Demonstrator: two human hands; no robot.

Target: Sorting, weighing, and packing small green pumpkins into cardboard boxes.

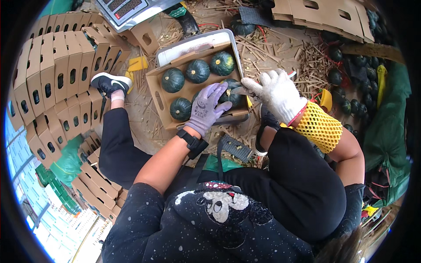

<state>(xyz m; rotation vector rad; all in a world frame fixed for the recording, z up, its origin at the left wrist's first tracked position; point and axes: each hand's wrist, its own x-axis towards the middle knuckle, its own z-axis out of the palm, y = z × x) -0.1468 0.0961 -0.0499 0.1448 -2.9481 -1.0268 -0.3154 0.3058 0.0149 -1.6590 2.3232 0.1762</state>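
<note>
My left hand [205,108], in a lavender glove, reaches into an open cardboard box [153,87]. Its thumb and fingers straddle a dark green squash [235,98] at the box's near right. In a white knit glove, my right hand [276,94] is closed around a small cutting tool [240,90]. Its grey metal blade end lies against that same squash; most of the tool is hidden in the glove. Several more round squashes fill the box, one [198,71] in the middle of the far row and another [180,108] just left of my left hand.
The box rests on a grey metal platform [169,55], with a scale display [127,8] beyond it. Cardboard boxes [66,65] are stacked at left. Loose squashes [335,76] lie at right near a green sheet [386,136]. Dry stem pieces [267,52] litter the floor.
</note>
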